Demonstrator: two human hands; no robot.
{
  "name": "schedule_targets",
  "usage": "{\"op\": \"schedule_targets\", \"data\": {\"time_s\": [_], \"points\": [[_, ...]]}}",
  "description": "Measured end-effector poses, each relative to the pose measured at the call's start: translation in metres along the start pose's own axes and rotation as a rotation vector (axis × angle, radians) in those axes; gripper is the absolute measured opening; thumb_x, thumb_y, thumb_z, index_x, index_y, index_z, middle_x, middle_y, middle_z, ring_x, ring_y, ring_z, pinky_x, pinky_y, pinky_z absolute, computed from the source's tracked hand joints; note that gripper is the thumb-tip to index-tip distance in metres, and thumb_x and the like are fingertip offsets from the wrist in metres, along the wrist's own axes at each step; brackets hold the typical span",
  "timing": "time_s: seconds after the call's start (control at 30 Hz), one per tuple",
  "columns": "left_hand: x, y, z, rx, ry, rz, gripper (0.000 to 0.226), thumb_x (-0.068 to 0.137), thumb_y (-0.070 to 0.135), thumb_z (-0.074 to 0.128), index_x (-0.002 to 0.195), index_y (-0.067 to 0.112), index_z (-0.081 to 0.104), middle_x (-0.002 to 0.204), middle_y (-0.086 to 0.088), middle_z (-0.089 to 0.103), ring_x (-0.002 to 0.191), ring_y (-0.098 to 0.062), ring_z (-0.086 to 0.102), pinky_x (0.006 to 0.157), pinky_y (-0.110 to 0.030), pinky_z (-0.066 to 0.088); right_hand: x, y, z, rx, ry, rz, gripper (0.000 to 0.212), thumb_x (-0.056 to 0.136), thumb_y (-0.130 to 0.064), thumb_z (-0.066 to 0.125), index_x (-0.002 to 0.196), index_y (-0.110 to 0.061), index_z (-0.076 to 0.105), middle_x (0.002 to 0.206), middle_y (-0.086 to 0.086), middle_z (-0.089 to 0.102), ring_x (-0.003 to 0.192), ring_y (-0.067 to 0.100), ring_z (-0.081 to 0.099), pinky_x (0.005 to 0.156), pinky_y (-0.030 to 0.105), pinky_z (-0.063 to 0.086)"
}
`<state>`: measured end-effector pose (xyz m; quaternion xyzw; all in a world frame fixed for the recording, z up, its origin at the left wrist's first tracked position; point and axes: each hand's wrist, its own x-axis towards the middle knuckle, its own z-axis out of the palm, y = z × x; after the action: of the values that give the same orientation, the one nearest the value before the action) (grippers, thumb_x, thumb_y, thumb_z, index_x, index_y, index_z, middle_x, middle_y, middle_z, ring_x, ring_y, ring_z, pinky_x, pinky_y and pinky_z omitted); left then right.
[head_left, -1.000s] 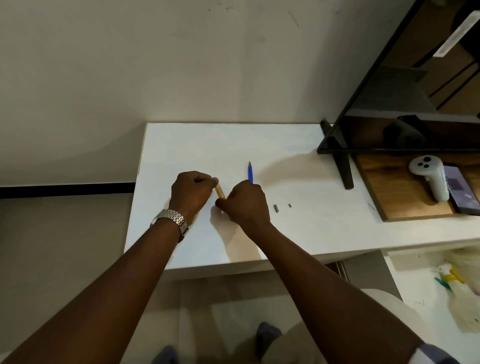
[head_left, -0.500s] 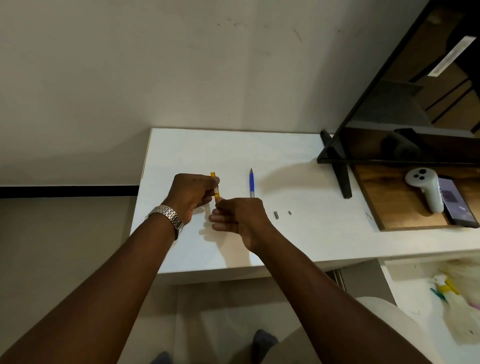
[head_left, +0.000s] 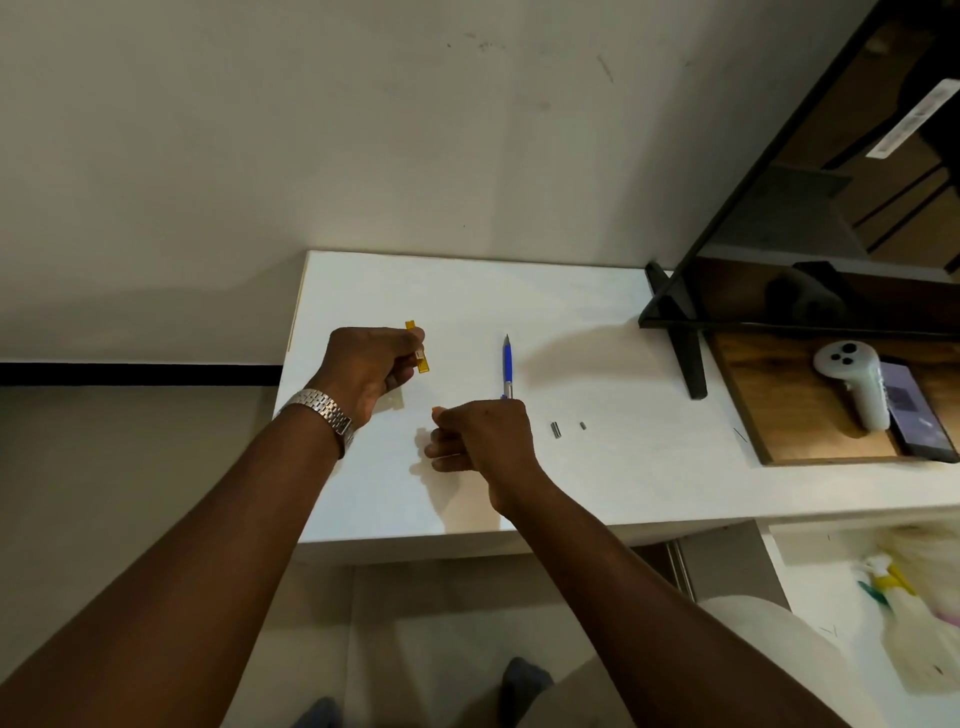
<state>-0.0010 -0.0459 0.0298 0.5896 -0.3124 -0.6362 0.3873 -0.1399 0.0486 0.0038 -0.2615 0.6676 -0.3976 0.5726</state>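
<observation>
My left hand (head_left: 370, 370) grips an orange pen barrel (head_left: 422, 356) over the left part of the white table (head_left: 571, 306). The barrel stands nearly upright, sticking out above and below my fingers. My right hand (head_left: 483, 441) hovers lower and to the right, apart from the barrel, with its fingers curled. A small orange piece (head_left: 436, 411) barely shows at its thumb and forefinger. A blue pen (head_left: 507, 366) lies on the table just beyond my right hand.
Two tiny metal parts (head_left: 556, 430) (head_left: 583, 426) lie right of my right hand. A black monitor stand (head_left: 685, 358) rises at the right. Past it a wooden board (head_left: 789, 415) carries a white controller (head_left: 857, 389) and a phone (head_left: 917, 418).
My hands were joined on the orange barrel and have pulled apart. The left hand lifted the barrel up and left; the right hand drew back toward me.
</observation>
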Motion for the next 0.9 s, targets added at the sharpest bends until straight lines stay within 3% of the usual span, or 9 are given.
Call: {"op": "schedule_targets", "data": {"time_s": [0.2,0.37,0.5,0.6,0.7,0.8,0.9], "points": [[-0.002,-0.002,0.000,-0.011,-0.013,-0.007,0.030,0.087,0.010,0.080,0.113,-0.003,0.074,0.102,-0.015,0.076,0.075,-0.015,0.070,0.060,-0.021,0.057,0.017,0.009,-0.004,-0.346,0.075,-0.053,0.027,0.096,-0.014,0.072,0.082,0.009,0.075,0.053,0.007,0.069,0.041,0.016,0.067,0.066,0.034,0.067],[-0.001,-0.005,0.000,0.003,-0.024,-0.003,0.027,0.087,0.010,0.079,0.111,-0.001,0.075,0.105,-0.016,0.076,0.077,-0.016,0.071,0.057,-0.019,0.057,0.028,0.004,-0.004,-0.327,0.079,0.080,0.030,0.091,-0.014,0.076,0.065,0.000,0.068,0.047,0.007,0.069,0.034,0.016,0.065,0.048,0.023,0.061],[0.000,-0.005,0.001,0.002,-0.025,-0.011,0.028,0.087,0.009,0.080,0.112,-0.002,0.075,0.104,-0.016,0.076,0.079,-0.017,0.071,0.061,-0.022,0.057,0.026,0.006,-0.007,-0.293,0.084,0.041,0.023,0.089,-0.011,0.076,0.073,0.005,0.072,0.048,0.008,0.070,0.037,0.019,0.068,0.052,0.030,0.064],[-0.002,-0.005,0.002,-0.001,-0.034,-0.012,0.029,0.087,0.009,0.079,0.113,-0.003,0.074,0.104,-0.016,0.075,0.079,-0.017,0.070,0.064,-0.023,0.057,0.016,0.003,-0.006,-0.166,0.075,-0.040,0.019,0.091,-0.011,0.077,0.075,-0.002,0.074,0.057,0.009,0.073,0.044,0.017,0.071,0.053,0.028,0.064],[-0.006,-0.004,0.004,0.004,-0.051,-0.006,0.026,0.087,0.008,0.079,0.110,-0.003,0.075,0.104,-0.017,0.076,0.079,-0.018,0.071,0.063,-0.022,0.060,0.007,-0.012,-0.002,0.117,0.014,-0.043,0.007,0.094,-0.005,0.072,0.091,-0.001,0.077,0.069,0.010,0.079,0.065,0.025,0.080,0.067,0.036,0.068],[-0.010,-0.004,0.006,0.021,-0.077,0.045,0.017,0.087,0.007,0.079,0.102,-0.001,0.077,0.100,-0.019,0.076,0.080,-0.022,0.071,0.067,-0.024,0.063,0.002,-0.025,0.001,0.379,-0.087,0.023,0.021,0.098,0.000,0.058,0.112,0.005,0.073,0.093,0.019,0.081,0.085,0.031,0.082,0.079,0.040,0.067],[-0.014,-0.003,0.010,0.096,-0.086,0.164,0.008,0.087,0.008,0.080,0.094,0.004,0.080,0.093,-0.018,0.076,0.078,-0.022,0.070,0.073,-0.028,0.063,-0.001,-0.031,0.002,0.533,-0.153,0.081,0.027,0.099,-0.001,0.049,0.110,0.006,0.072,0.101,0.023,0.079,0.093,0.034,0.081,0.086,0.042,0.066]]}}
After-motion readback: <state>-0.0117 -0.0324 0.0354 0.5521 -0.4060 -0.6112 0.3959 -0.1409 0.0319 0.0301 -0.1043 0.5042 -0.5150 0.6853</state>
